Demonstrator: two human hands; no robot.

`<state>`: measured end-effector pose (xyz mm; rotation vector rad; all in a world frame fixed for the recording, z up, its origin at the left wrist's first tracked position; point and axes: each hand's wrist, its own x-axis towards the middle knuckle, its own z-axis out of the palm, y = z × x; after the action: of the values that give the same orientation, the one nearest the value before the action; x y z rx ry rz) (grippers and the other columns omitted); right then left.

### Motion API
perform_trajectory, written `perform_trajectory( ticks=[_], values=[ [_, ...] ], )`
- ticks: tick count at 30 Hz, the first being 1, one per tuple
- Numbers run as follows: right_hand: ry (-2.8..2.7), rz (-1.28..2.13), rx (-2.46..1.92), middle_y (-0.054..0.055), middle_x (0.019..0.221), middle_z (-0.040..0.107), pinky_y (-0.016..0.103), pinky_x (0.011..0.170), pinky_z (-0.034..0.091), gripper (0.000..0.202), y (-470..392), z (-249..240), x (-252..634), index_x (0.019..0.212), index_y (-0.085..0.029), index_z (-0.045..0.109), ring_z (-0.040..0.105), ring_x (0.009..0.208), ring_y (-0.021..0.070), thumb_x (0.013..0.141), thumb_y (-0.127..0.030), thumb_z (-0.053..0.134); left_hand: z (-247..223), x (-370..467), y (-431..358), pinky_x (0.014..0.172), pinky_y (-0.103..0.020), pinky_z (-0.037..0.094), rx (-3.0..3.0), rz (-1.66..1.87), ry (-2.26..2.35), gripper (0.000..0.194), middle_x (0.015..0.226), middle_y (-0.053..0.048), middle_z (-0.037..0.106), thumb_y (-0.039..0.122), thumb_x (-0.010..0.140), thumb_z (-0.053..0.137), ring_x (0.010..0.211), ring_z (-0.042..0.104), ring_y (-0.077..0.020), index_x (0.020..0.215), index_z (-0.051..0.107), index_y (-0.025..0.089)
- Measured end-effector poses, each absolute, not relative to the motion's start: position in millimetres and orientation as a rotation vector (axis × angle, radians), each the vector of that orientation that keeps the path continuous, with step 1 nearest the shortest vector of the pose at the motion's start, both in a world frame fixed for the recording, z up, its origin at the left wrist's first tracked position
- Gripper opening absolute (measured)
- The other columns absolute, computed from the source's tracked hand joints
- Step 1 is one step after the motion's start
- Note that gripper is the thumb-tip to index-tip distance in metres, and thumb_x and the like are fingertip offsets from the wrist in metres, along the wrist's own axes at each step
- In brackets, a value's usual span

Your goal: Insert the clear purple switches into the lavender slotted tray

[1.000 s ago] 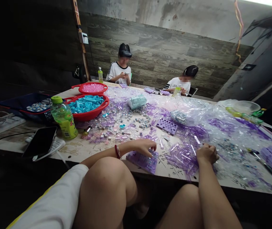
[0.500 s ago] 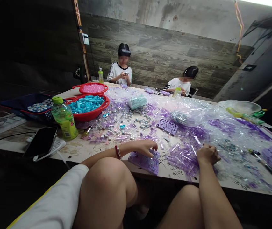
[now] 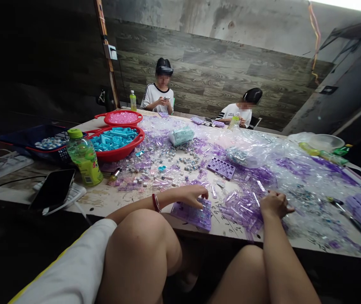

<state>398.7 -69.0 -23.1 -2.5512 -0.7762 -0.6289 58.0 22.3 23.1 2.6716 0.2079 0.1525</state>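
My left hand [image 3: 193,196], fingers parted, rests on the hard, ridged board [image 3: 196,216]; right hand [image 3: 276,204], finger now poking out beside glossy strips [image 3: 239,207], grip unclear.

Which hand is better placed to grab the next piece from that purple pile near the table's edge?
Probably the right: the right hand is right beside the purple pile, while the left hand is at the purple tray, farther from it.
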Motion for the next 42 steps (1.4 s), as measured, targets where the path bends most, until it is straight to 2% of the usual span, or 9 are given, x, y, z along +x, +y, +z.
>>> perform_trajectory(
  ticks=[4, 7, 9, 11, 23, 30, 33, 37, 42],
  values=[
    [-0.777, -0.624, -2.540, 0.018, 0.111, 0.057, 0.057, 0.096, 0.028, 0.030, -69, -23, 398, 0.103, -0.014, 0.066, 0.054, 0.104, 0.0316, 0.080, -0.013, 0.047, 26, 60, 10, 0.095, -0.034, 0.039, 2.792, 0.284, 0.223, 0.041, 0.118, -0.011, 0.055, 0.037, 0.083, 0.054, 0.109, 0.050, -0.0234, 0.118, 0.050, 0.015],
    [-0.777, -0.642, -2.526, 0.018, 0.109, 0.057, 0.057, 0.095, 0.028, 0.030, -68, -23, 397, 0.101, -0.013, 0.066, 0.054, 0.102, 0.0314, 0.078, -0.011, 0.047, 24, 60, 1, 0.113, -0.038, 0.019, 2.847, 0.364, 0.085, 0.066, 0.144, -0.013, 0.036, 0.051, 0.087, 0.048, 0.136, 0.025, -0.0269, 0.138, 0.033, 0.011],
    [-0.768, -0.645, -2.515, 0.017, 0.108, 0.057, 0.058, 0.094, 0.027, 0.030, -68, -23, 398, 0.099, -0.013, 0.066, 0.055, 0.099, 0.0312, 0.077, -0.011, 0.047, 20, 60, -1, 0.116, -0.038, 0.008, 2.870, 0.329, 0.019, 0.078, 0.152, -0.011, 0.021, 0.056, 0.088, 0.043, 0.142, 0.008, -0.0266, 0.146, 0.017, 0.011],
    [-0.763, -0.639, -2.494, 0.017, 0.107, 0.057, 0.059, 0.093, 0.028, 0.029, -67, -24, 399, 0.099, -0.013, 0.066, 0.055, 0.096, 0.0308, 0.075, -0.012, 0.048, 16, 60, -1, 0.117, -0.038, 0.004, 2.890, 0.281, -0.011, 0.080, 0.154, -0.009, 0.015, 0.058, 0.089, 0.039, 0.143, 0.003, -0.0249, 0.148, 0.011, 0.012],
    [-0.873, -0.788, -2.222, 0.015, 0.108, 0.058, 0.058, 0.096, 0.019, 0.027, -60, -20, 402, 0.094, -0.013, 0.063, 0.055, 0.090, 0.0260, 0.074, -0.016, 0.047, 7, 66, 2, 0.115, -0.040, 0.009, 2.902, 0.135, 0.025, 0.078, 0.152, -0.009, 0.020, 0.063, 0.090, 0.030, 0.142, 0.014, -0.0227, 0.148, 0.014, 0.014],
    [-1.037, -0.830, -1.917, 0.012, 0.112, 0.063, 0.052, 0.099, 0.015, 0.025, -50, 12, 360, 0.093, -0.016, 0.061, 0.054, 0.105, 0.0261, 0.076, -0.017, 0.044, 2, 67, 0, 0.113, -0.044, 0.014, 2.880, 0.125, 0.032, 0.077, 0.151, -0.011, 0.025, 0.062, 0.089, 0.035, 0.141, 0.018, -0.0266, 0.147, 0.017, 0.014],
    [-1.048, -0.861, -1.771, 0.011, 0.100, 0.067, 0.051, 0.096, 0.021, 0.020, -54, 26, 337, 0.090, -0.016, 0.060, 0.058, 0.097, 0.0262, 0.076, -0.020, 0.047, -1, 73, 11, 0.112, -0.040, 0.021, 2.812, 0.247, 0.042, 0.065, 0.149, -0.009, 0.031, 0.052, 0.092, 0.037, 0.138, 0.025, -0.0238, 0.146, 0.022, 0.018],
    [-1.090, -0.905, -1.574, 0.010, 0.092, 0.068, 0.045, 0.089, 0.033, 0.012, -64, 41, 311, 0.084, -0.016, 0.059, 0.062, 0.090, 0.0260, 0.077, -0.023, 0.052, 8, 81, 56, 0.098, -0.028, 0.040, 2.689, 0.619, 0.442, 0.036, 0.130, -0.008, 0.052, 0.024, 0.094, 0.041, 0.118, 0.049, -0.0170, 0.128, 0.049, 0.017],
    [-1.178, -0.960, -1.440, 0.008, 0.086, 0.068, 0.044, 0.088, 0.039, 0.009, -69, 51, 295, 0.080, -0.017, 0.060, 0.063, 0.085, 0.0248, 0.080, -0.023, 0.054, 11, 75, 114, 0.085, -0.033, 0.048, 2.744, 0.596, 0.668, 0.020, 0.099, -0.009, 0.063, 0.005, 0.083, 0.050, 0.093, 0.059, -0.0179, 0.095, 0.065, 0.010]
  ],
)
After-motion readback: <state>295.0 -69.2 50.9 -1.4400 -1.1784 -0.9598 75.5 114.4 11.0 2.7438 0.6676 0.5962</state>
